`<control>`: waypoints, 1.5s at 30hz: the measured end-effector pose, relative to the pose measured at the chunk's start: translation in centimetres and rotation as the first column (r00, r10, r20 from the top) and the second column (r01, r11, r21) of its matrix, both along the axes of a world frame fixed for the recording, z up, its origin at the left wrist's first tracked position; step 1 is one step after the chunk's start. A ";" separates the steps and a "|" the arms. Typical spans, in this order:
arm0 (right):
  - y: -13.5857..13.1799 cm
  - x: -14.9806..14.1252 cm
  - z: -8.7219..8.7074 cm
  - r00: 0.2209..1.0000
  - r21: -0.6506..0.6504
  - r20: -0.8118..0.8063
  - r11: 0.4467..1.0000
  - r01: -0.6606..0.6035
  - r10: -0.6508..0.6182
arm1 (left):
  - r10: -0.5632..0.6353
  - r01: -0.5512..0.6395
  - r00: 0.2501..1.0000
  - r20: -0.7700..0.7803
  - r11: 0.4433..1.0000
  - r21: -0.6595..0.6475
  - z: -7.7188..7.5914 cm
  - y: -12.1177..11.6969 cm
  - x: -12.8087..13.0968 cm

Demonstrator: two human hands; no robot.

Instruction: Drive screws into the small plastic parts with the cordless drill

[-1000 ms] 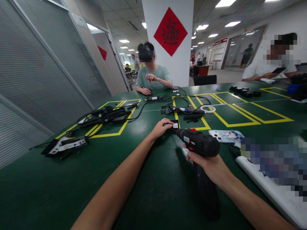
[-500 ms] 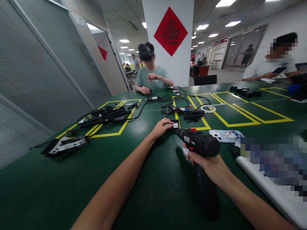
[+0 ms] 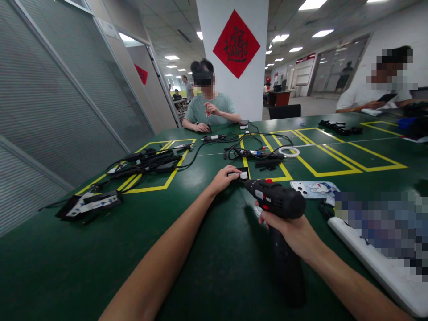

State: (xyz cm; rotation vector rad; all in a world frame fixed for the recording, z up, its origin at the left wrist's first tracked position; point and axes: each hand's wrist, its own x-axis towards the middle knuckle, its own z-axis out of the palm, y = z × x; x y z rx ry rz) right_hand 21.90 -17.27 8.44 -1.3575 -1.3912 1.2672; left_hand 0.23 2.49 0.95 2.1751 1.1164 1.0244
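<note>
In my right hand [image 3: 281, 225] is a black cordless drill [image 3: 277, 198] with red accents, its handle wrapped by my fingers. The drill's chuck points left and away, toward a small black piece with a white patch [image 3: 244, 175]. My left hand [image 3: 225, 178] grips that piece on the green table [image 3: 187, 267], with fingers closed over its left side. The drill tip comes right up to the piece's near edge; whether it touches I cannot tell. Something clear and shiny [image 3: 258, 213] lies beneath the drill, mostly hidden.
Tangled black cables [image 3: 147, 162] lie to the left, beside a black and white part [image 3: 88, 205]. More cables and a white ring [image 3: 289, 152] sit ahead. On the right are a patterned phone case [image 3: 314, 189] and a white slab [image 3: 371, 267]. A person [image 3: 210, 107] sits opposite.
Both hands, the drill and the small piece keep almost the same positions. The view has shifted very slightly. The person opposite has moved a raised hand a little.
</note>
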 end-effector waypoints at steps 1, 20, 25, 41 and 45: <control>0.0 0.0 0.0 1.000 0.001 -0.009 1.000 0.002 -0.002 | 0.003 -0.004 1.000 -0.002 1.000 -0.004 0.0 0.0 0.0; 0.0 -0.2 -0.7 0.994 -0.010 -0.110 1.000 0.006 -0.007 | -0.002 0.002 1.000 0.001 1.000 -0.006 -0.1 0.1 0.0; 0.0 -0.2 -0.6 0.998 -0.010 -0.064 1.000 0.013 -0.014 | 0.007 -0.007 1.000 0.000 1.000 -0.015 0.0 0.0 0.0; 0.1 0.2 -1.0 0.996 -0.023 -0.088 1.000 -0.019 0.017 | -0.012 0.012 1.000 0.012 1.000 0.016 -0.4 0.3 -0.1; 0.3 0.2 -1.3 0.995 -0.023 -0.095 1.000 -0.013 0.011 | -0.004 0.004 1.000 0.009 1.000 0.024 -0.5 0.4 -0.1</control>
